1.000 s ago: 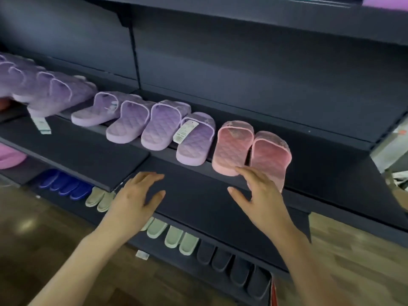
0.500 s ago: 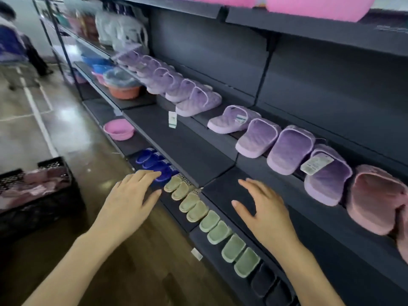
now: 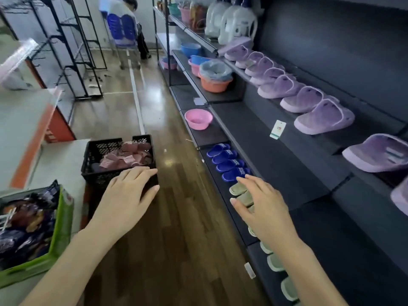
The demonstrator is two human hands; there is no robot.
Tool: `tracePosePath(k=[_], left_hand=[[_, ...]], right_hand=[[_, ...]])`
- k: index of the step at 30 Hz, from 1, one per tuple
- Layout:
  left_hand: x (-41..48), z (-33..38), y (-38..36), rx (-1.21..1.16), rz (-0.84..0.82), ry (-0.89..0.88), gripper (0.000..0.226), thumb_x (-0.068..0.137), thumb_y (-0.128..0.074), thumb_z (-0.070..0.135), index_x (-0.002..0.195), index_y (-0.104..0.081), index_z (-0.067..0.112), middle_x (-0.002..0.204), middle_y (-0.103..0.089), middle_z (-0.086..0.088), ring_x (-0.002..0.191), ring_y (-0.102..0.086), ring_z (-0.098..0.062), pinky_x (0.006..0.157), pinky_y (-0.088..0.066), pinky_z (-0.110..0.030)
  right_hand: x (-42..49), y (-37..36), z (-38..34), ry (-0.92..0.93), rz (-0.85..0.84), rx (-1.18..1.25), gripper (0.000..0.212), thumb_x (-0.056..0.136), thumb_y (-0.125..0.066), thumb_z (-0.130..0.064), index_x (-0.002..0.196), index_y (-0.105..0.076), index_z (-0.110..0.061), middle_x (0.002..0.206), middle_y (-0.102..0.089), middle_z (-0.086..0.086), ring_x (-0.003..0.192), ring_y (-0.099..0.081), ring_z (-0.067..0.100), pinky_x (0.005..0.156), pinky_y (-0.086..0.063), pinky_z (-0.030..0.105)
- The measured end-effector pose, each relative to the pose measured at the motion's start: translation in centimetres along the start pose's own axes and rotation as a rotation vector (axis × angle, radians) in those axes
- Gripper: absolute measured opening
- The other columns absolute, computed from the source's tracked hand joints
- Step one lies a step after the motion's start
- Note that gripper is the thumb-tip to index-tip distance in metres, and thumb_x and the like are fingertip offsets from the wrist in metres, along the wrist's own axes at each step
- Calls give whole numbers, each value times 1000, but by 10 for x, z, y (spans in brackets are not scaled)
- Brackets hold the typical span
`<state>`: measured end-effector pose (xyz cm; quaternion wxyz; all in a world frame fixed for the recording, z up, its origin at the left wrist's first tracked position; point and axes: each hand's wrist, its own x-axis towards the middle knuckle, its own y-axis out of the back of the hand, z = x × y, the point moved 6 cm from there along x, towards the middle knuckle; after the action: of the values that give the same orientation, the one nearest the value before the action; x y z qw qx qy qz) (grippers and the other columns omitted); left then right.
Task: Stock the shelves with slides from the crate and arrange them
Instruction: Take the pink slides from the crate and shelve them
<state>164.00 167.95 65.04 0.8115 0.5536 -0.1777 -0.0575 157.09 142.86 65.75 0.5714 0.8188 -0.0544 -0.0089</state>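
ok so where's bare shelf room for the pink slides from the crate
The wide middle shelf is bare, between the lilac slides above and the blue slides below. Crowded: the bottom row, blue then green slides packed side by side.

Illumination is bright and even, falling from above. Two glare patches sit on the polished floor (image 3: 157,93), one far down the aisle and one near the crate (image 3: 97,178). The dark shelving (image 3: 287,164) reads flat and loses detail toward the lower right. Shadows are soft and faint. Wide-angle distortion bows the shelf lines and the wire rack (image 3: 66,69) at the frame edges. General softness throughout. The purple slides (image 3: 375,153) at the right border are smeared. The left hand (image 3: 125,195) and right hand (image 3: 262,208) are fairly well defined.
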Motion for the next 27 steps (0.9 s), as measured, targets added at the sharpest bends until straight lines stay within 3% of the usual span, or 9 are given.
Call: tracePosePath(k=[7, 19, 27], left_hand=[[20, -68, 0, 28, 1, 208, 38, 89, -56, 29, 125, -56, 18, 125, -57, -2, 119, -50, -26, 98, -41, -45], [131, -141, -14, 101, -20, 417, 47, 90, -34, 45, 128, -53, 24, 128, -54, 1, 121, -48, -23, 101, -39, -43], [171, -214, -26, 101, -73, 561, 46, 95, -38, 44, 138, -39, 29, 142, -39, 9, 133, -33, -15, 110, -25, -34]], right_hand=[[87, -36, -45, 155, -100, 22, 55, 90, -43, -51, 141, -32, -33, 148, -31, -13, 136, -27, 7, 111, -23, 28], [273, -74, -98, 396, -225, 100, 56, 88, -51, -50, 140, -35, -35, 146, -35, -13, 135, -29, 7, 112, -24, 31], [359, -115, -149, 507, -317, 68, 56, 89, -50, -49, 140, -34, -34, 146, -35, -12, 135, -30, 7, 111, -22, 30]])
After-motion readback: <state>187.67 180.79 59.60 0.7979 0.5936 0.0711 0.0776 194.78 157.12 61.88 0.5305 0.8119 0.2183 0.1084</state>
